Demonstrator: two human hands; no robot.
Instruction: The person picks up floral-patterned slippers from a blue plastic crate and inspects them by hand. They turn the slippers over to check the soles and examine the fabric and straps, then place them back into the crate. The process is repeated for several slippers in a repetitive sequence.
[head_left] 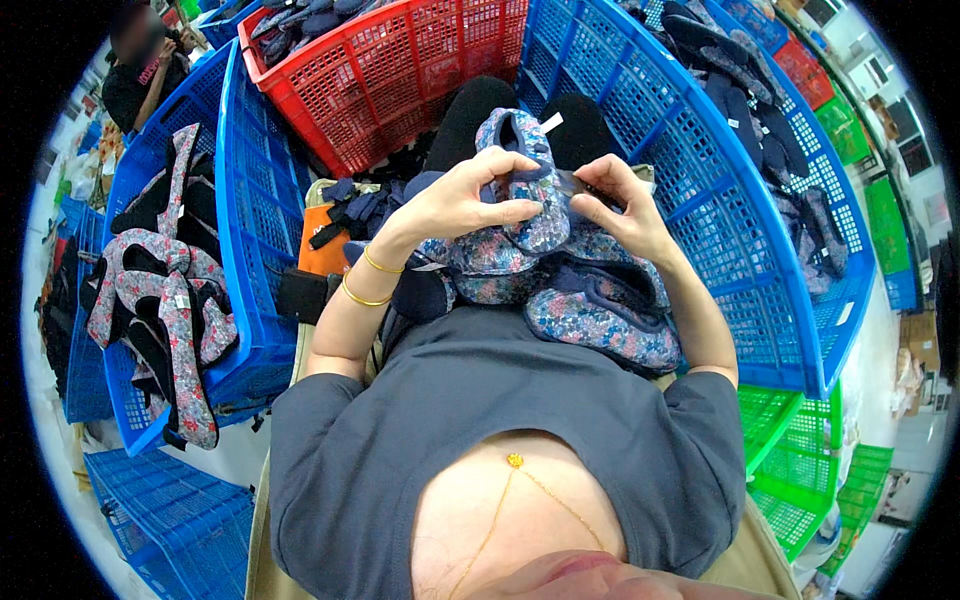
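Observation:
My left hand (465, 205) is closed on a blue-and-pink floral fabric slipper (538, 232), its thumb and fingers across the instep. The slipper's toe points toward me, and a white tag (552, 122) sticks out near its heel. On the slipper's right side, my right hand (632, 212) has thumb and forefinger pinched together. A thin greyish piece shows at those fingertips, too small to make out. Below both hands, more floral slippers lie heaped on my lap, among them one slipper (605, 325) with a dark blue lining.
Dark fabric strips (355, 212) lie left of my hands by an orange patch (320, 240). A blue crate (265, 220) with floral slippers stands left, a red crate (400, 75) ahead, a tall blue crate (690, 200) right. Green crates (800, 470) sit lower right. Another person (140, 75) stands far left.

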